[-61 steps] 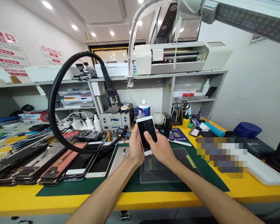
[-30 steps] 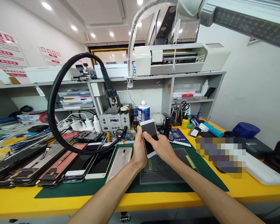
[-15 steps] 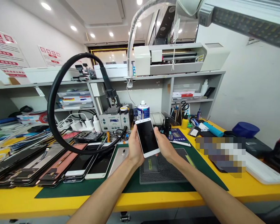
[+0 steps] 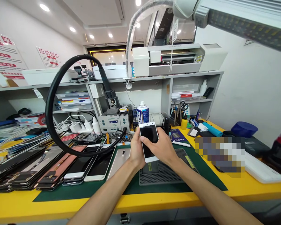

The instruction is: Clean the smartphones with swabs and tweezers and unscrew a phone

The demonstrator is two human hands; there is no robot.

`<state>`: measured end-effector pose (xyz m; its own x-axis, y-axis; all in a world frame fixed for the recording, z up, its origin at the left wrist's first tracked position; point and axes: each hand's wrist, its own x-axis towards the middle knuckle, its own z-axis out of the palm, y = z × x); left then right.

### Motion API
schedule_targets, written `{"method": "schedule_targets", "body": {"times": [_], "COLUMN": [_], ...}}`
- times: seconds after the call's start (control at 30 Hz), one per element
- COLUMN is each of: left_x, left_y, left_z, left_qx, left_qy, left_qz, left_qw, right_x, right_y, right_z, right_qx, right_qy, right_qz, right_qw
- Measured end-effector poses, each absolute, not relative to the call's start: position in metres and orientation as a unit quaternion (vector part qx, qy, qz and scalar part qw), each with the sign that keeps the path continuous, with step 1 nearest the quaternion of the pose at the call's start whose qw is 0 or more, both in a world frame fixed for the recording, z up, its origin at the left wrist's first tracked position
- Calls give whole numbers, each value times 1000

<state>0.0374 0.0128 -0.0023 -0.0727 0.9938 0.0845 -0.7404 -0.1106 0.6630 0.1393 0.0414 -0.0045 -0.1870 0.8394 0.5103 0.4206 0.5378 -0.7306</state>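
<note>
A white smartphone point(image 4: 152, 153) with a dark screen is held up in the middle of the head view, tilted toward me. My left hand point(image 4: 137, 150) is closed around its left edge. My right hand point(image 4: 165, 147) grips its right edge, and the thumb reaches across the glass toward the left side. The fingers behind the phone are hidden. Below it lies a grey perforated mat point(image 4: 164, 178) on a green work mat point(image 4: 131, 187). Left of my left hand rests a phone with a silver-gold back point(image 4: 118, 159).
Stacks of phones and screens point(image 4: 53, 168) fill the left side. A black hose point(image 4: 48, 103) loops from a soldering or hot-air station point(image 4: 112, 122). A blue-white spray can point(image 4: 142, 113) stands behind the phone. At right lie a white long case point(image 4: 262, 168) and a blue bowl-like item point(image 4: 244, 129).
My right thumb has moved from the phone's right edge across its screen to the left. The phone sits slightly lower, and the view has shifted a little.
</note>
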Motion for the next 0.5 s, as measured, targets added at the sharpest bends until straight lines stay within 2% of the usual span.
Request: {"method": "schedule_targets", "body": {"times": [0.13,0.5], "left_x": [40,37], "left_y": [14,14], "left_z": [-5,-2], "left_qx": [271,286], "left_qy": [234,207], "left_qz": [701,660], "left_qw": [617,663], "right_x": [139,142], "right_y": [41,43], "right_z": [-6,-6], "right_qx": [-456,-404], "right_qy": [-722,-723], "right_qz": [210,240], "right_qw": [477,506]}}
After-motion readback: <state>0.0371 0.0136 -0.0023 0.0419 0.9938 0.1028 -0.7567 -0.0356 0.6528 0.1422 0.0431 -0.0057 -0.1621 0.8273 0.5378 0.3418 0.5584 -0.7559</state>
